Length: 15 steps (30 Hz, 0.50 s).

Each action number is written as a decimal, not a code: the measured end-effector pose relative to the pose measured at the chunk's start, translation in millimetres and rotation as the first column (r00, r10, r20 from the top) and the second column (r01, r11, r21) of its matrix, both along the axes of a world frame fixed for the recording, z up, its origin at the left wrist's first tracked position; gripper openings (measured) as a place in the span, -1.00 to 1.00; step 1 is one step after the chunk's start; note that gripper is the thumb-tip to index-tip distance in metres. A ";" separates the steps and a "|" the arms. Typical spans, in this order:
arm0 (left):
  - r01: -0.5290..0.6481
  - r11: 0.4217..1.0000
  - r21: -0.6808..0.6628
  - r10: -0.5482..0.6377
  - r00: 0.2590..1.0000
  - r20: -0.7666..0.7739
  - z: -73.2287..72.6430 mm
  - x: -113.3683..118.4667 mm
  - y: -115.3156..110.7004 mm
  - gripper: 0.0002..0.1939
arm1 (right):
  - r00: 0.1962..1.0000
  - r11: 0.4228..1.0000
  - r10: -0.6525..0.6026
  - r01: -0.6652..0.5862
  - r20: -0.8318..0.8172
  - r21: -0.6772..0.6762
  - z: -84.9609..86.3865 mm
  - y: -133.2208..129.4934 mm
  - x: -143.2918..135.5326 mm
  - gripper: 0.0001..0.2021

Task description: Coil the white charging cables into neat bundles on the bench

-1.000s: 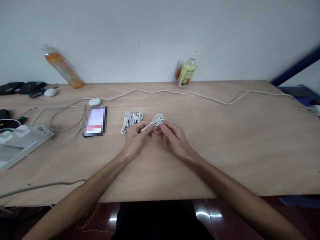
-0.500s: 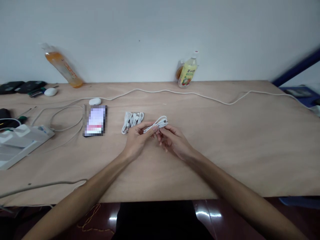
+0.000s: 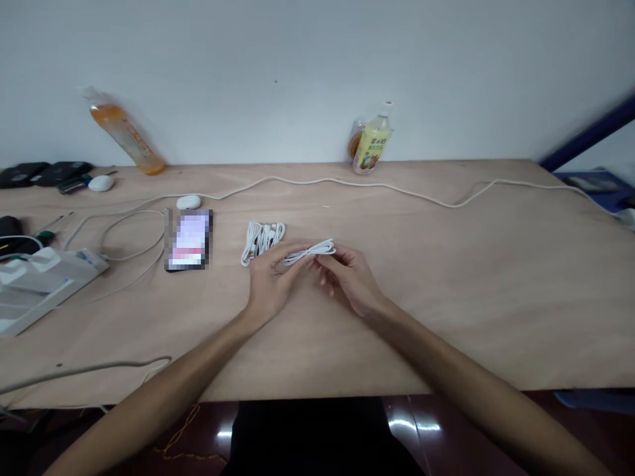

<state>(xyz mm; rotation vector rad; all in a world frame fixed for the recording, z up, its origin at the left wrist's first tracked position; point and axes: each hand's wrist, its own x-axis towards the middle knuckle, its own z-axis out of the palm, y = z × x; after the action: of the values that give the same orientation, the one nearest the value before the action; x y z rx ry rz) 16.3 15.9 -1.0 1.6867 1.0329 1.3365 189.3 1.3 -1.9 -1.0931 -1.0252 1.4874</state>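
Note:
Above the middle of the wooden table [image 3: 476, 291], both hands pinch one coiled white cable [image 3: 320, 248]. My left hand [image 3: 272, 277] is closed on its left part, thumb on the near side. Around the bundle's middle, my right hand [image 3: 350, 274] grips with thumb and fingers, its lower fingers curled beneath. The exact fingertip contact is partly hidden. Just beyond my left hand lie several more coiled white cables [image 3: 262, 237] on the table, partly covered by that hand.
A phone [image 3: 190, 239] and a white earbud case [image 3: 188, 201] lie to the left. Farther left sits a white rack [image 3: 47, 284]. A yellow-label bottle [image 3: 373, 142] and a leaning orange bottle [image 3: 127, 132] stand by the wall. A long white cord [image 3: 407, 190] crosses the table's back.
The held cable bundle has turned flatter and lowered slightly, and its loops are drawn closer together. My fingers have shifted around its middle. The other cables have stayed put.

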 end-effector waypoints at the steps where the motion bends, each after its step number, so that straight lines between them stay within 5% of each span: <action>1: -0.007 1.000 0.012 0.007 1.000 0.002 -0.2 0.1 -0.3 -0.84 | 0.998 0.998 -0.042 0.039 0.047 0.053 -0.9 -0.2 -0.6 -0.68; 8: -0.023 0.992 -0.122 0.029 0.998 0.053 2.0 0.2 1.4 -0.77 | 0.978 0.978 -0.149 0.123 0.149 0.168 -4.2 -3.4 -3.5 -0.70; 15: 0.051 0.965 -0.256 -0.009 0.987 0.162 -0.4 3.5 2.8 -0.62 | 0.993 0.990 -0.068 0.055 0.094 0.129 -5.2 -3.1 -5.6 -0.60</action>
<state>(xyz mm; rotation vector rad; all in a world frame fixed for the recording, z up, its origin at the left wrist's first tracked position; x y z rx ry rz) 19.8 18.7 -1.4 1.3728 1.0350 1.2358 183.7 -1.8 -7.1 -1.1058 -1.1280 1.3122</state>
